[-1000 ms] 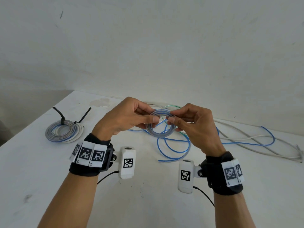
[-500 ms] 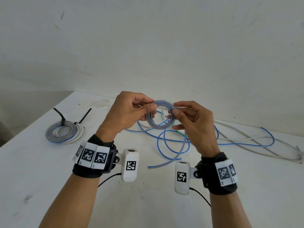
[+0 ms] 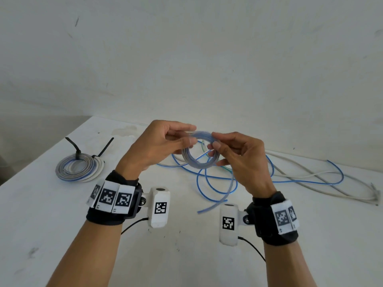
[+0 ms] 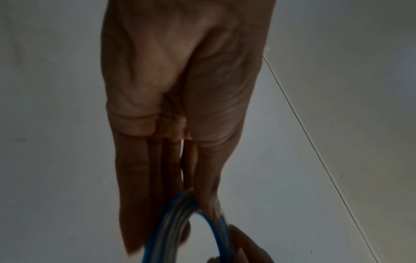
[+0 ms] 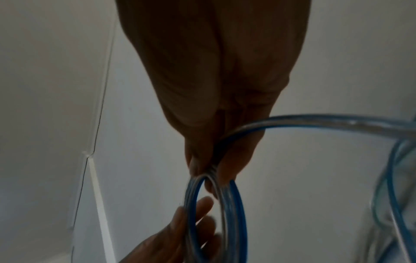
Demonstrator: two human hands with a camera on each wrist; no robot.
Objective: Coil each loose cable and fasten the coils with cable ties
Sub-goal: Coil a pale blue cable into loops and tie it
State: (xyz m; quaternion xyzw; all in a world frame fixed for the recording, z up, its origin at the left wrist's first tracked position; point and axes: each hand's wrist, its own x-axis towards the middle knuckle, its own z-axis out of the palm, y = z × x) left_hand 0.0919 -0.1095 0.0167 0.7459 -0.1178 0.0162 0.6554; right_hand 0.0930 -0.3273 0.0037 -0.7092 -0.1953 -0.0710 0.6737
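Blue coil (image 3: pixel 200 151) held above table (image 3: pixel 62 235), pinched by left hand (image 3: pixel 157 146) and right hand (image 3: pixel 238 156); loose tail (image 3: pixel 217 200) hanging. Tied coils (image 3: pixel 79 169) lying left.

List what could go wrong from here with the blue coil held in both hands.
1. The blue coil is held only by fingertip pinches of the left hand and right hand, with no tie on it; a slip would probably let the loops spring open.
2. Its free tail runs down through the loose cables on the table; further winding may snag or drag them.
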